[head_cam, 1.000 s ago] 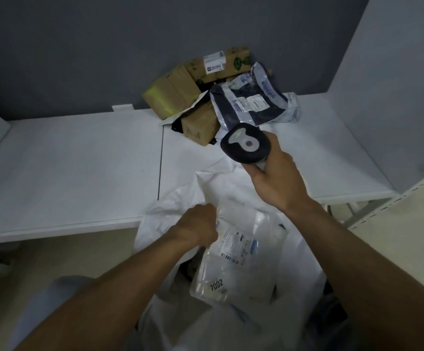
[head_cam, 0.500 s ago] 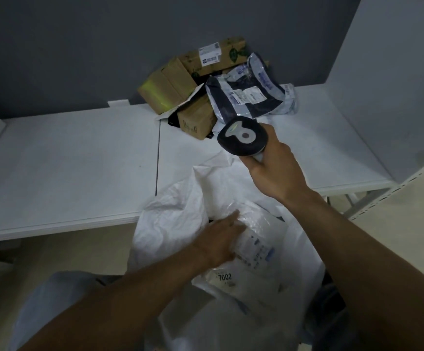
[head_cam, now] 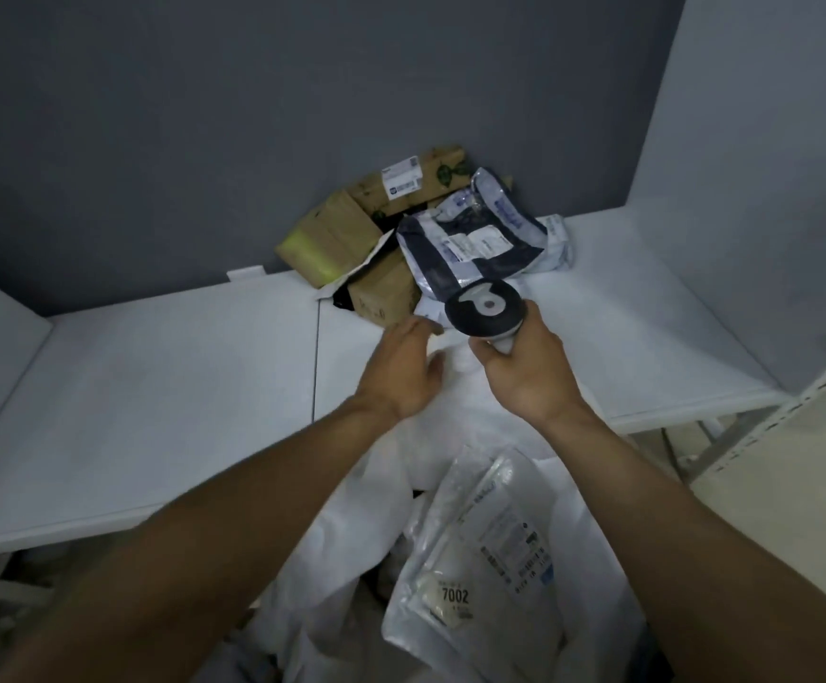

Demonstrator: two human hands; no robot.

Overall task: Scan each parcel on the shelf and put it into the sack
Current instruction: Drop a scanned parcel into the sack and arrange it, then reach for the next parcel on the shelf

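Note:
My right hand (head_cam: pixel 529 372) grips the black and white scanner (head_cam: pixel 484 313) over the shelf's front part. My left hand (head_cam: pixel 401 367) stretches forward above the shelf (head_cam: pixel 179 386), fingers relaxed and holding nothing, just short of the parcel pile. The pile at the back holds a dark blue and white poly mailer (head_cam: pixel 475 239), a small brown box (head_cam: pixel 383 293), a taped box (head_cam: pixel 327 239) and a long carton with a label (head_cam: pixel 411 182). Below, the white sack (head_cam: pixel 351 534) gapes open with a clear bagged parcel marked 7002 (head_cam: pixel 480 559) lying inside.
Grey walls close the shelf at the back and on the right (head_cam: pixel 746 189). A seam (head_cam: pixel 315 357) splits the shelf into two boards. A pale upright with holes (head_cam: pixel 795 416) stands at the right, beside the shelf's front corner.
My left hand has let go of the 7002 parcel in the sack and moved up and forward over the shelf towards the pile. The scanner hand stayed roughly in place.

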